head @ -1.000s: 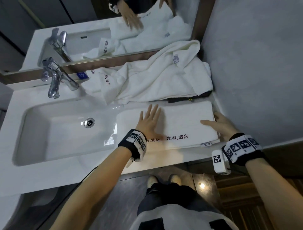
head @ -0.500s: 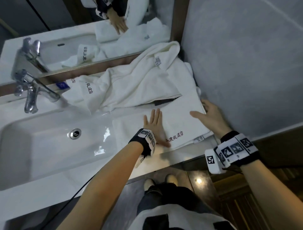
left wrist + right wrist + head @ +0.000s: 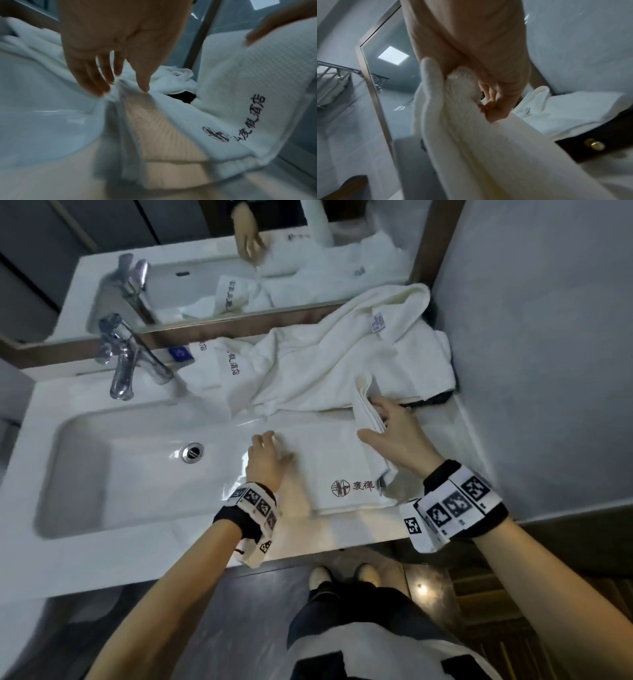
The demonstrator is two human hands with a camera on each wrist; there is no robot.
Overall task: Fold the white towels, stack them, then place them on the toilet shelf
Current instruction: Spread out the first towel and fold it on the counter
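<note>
White terry, already doubled into a long strip, lies on the counter to the right of the basin: this is the folded towel, its printed logo facing up near the front edge. Half a second ago it lay flat along its whole length with both palms on it; now its right end stands lifted off the counter and is turning over toward the middle. The right hand grasps that raised end, fingers curled round the stacked layers, thumb on the near side. The left hand rests on the towel's left end beside the basin, fingers extended and relaxed, fingertips touching the cloth and pinning it. So the next crosswise fold appears to have begun, which should shorten the strip toward shelf size. Behind it, against the mirror and the grey wall, a loose towel sits crumpled, apparently not yet folded, partly over a dark object. A chrome faucet stands at the basin's back left.
</note>
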